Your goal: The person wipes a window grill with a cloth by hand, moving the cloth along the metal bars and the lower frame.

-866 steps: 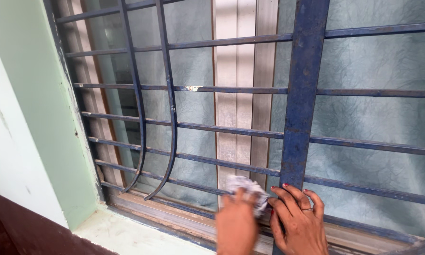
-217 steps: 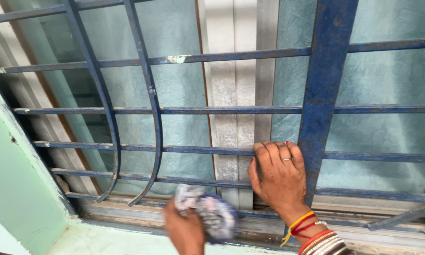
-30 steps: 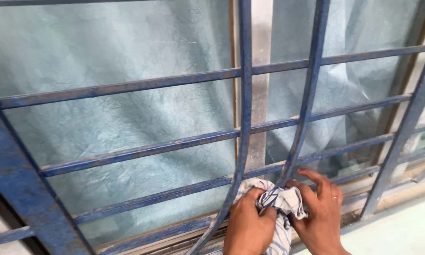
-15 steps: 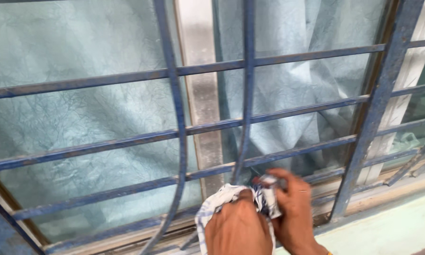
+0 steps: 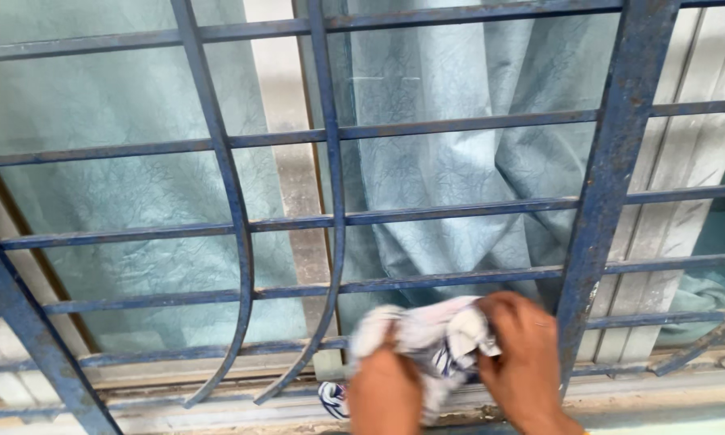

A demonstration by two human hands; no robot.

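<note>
Both of my hands grip a crumpled white cloth with blue stripes (image 5: 427,334) low against the blue metal window grille (image 5: 612,185). My left hand (image 5: 385,387) clutches the cloth's left side from below. My right hand (image 5: 525,358) pinches its right side, just left of a thick upright bar. The cloth is pressed near the lowest horizontal bars, and a loose end (image 5: 332,399) hangs down toward the window track. Motion blurs the cloth and the hands.
Behind the grille is window glass with a pale blue curtain (image 5: 459,169) and an aluminium frame post (image 5: 286,145). Two curved bars (image 5: 233,242) bend down to the left. A dusty sill and track (image 5: 217,407) run along the bottom.
The view has shifted right along the grille since a second ago. Both hands stay on the cloth and now sit beside the thick upright bar on the right.
</note>
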